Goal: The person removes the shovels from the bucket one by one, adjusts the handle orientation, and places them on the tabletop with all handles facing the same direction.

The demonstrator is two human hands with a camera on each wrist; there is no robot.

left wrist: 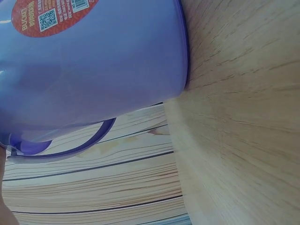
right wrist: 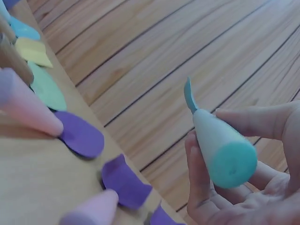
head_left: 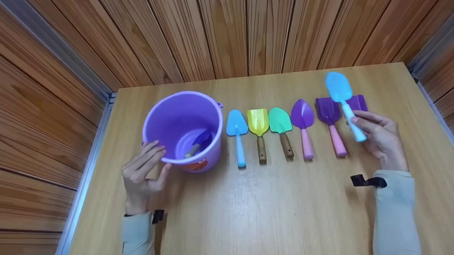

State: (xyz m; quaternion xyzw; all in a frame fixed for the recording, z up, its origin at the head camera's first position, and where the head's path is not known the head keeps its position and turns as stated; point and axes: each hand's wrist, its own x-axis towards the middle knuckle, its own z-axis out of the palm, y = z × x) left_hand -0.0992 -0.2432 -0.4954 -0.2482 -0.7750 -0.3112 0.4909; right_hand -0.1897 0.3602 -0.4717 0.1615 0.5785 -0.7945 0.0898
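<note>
My left hand (head_left: pixel 142 173) grips the near-left rim of a purple bucket (head_left: pixel 210 158), its fingers over the edge and thumb on the outside. Inside the bucket lies a small shovel (head_left: pixel 197 143) with a dark blue-purple blade. Up in the air at the right, my right hand (head_left: pixel 386 139) pinches the pale blue handle of a blue trowel (head_left: pixel 338 86). In the right wrist view the trowel handle (right wrist: pixel 220 145) sits between thumb and fingers. Beneath the held trowel are a purple shovel (head_left: pixel 327 110) with a pink handle and another purple blade (head_left: pixel 358 102), partly hidden.
Between bucket and right hand, a row on the wooden table (head_left: pixel 261 216) holds a blue trowel (head_left: pixel 237 124), a yellow shovel (head_left: pixel 257 120), a green trowel (head_left: pixel 280 120) and a purple trowel (head_left: pixel 302 114). A wood-panelled wall (head_left: pixel 233 29) stands behind the table.
</note>
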